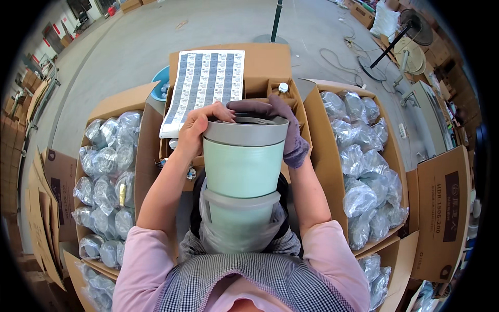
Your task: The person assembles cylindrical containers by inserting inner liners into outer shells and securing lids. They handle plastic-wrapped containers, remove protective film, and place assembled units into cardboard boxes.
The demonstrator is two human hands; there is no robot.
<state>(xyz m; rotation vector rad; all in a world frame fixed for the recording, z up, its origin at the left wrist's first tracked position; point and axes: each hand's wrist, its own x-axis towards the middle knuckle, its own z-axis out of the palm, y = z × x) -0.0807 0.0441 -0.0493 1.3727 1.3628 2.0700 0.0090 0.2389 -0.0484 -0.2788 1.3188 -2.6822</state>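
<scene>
Upright in front of my body is a large pale green insulated jug (243, 169) with a grey collar and a grey handle-like band lower down. A clear plastic bag (236, 243) gathers round its lower part. My left hand (200, 125), bare, grips the left side of the collar with its fingers curled over the top. On the other side my right hand (289, 125), in a grey-purple glove, holds the collar's right and far edge. What lies inside the top is mostly hidden by the collar and fingers.
Behind the jug, a sheet of printed labels (208, 86) lies over an open divided carton (299, 112) holding a white-capped bottle (282, 89). Cartons of plastic-wrapped items (106, 156) (364, 161) flank me. Beyond are a blue basin (158, 88), a pole (276, 23) and a fan (416, 27).
</scene>
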